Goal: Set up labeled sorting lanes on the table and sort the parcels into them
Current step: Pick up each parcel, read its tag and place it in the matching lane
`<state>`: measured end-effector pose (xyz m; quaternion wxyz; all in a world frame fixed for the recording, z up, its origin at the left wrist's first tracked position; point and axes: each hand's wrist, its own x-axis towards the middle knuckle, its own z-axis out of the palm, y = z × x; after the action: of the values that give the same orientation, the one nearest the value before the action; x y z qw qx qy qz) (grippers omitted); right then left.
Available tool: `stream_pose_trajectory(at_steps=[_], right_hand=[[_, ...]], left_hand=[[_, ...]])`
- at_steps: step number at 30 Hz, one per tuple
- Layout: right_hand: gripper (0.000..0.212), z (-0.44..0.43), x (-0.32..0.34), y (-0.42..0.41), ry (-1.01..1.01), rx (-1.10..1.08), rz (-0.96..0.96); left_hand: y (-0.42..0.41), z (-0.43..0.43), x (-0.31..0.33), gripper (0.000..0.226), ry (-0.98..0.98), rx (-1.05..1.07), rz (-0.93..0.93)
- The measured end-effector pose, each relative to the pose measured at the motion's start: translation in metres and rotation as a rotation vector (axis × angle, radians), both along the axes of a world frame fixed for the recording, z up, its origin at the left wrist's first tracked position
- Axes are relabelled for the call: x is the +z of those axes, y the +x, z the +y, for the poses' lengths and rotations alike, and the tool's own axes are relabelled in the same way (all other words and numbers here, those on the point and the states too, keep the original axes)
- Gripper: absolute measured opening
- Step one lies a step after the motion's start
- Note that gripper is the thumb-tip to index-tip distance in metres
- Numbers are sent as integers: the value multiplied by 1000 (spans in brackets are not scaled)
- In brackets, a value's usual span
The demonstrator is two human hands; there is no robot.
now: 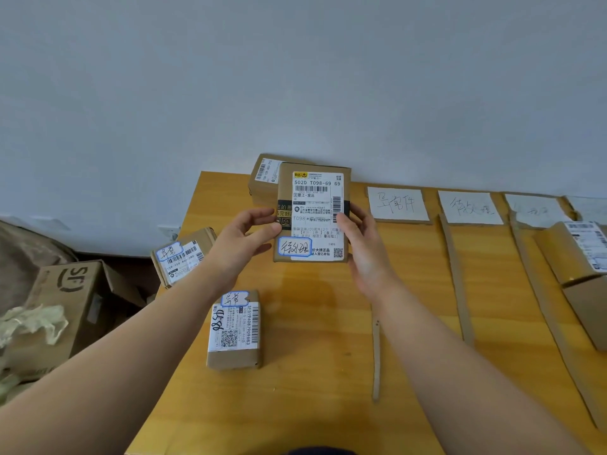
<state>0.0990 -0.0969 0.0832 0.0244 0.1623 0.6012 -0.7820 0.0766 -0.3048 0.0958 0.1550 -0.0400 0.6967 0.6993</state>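
Note:
I hold a brown cardboard parcel point(313, 211) up above the wooden table point(312, 372), its white shipping label and a blue-framed handwritten sticker facing me. My left hand point(244, 239) grips its left edge and my right hand point(364, 244) its right edge. Along the back of the table lie three white handwritten lane labels point(397, 205) point(469, 208) point(533, 210). Cardboard strips point(458, 280) point(377, 359) mark off the lanes. A parcel point(578, 247) rests in the far right lane.
More labelled parcels sit on the left part of the table: one point(235, 330) near me, one point(182, 254) at the left edge, one point(262, 178) at the back against the grey wall. An open box point(69, 300) with crumpled paper stands on the floor left.

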Motion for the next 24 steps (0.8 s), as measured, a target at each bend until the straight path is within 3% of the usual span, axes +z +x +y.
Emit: stream_pose_trajectory(at_steps=[5,10,15,24], right_hand=[[33,2,-1,1,0,-5,-2],[66,5,-1,3,-9,2,-4],[50,15,2,8,-68,-13,-10],[48,63,12,20,-32,-63,-18]], left_hand=[[0,3,1,30,-14,9,3],[0,11,6,29,1,-23,5],[0,25,16,35,41,-133,-79],[-4,80,17,27,68,-97,-130]])
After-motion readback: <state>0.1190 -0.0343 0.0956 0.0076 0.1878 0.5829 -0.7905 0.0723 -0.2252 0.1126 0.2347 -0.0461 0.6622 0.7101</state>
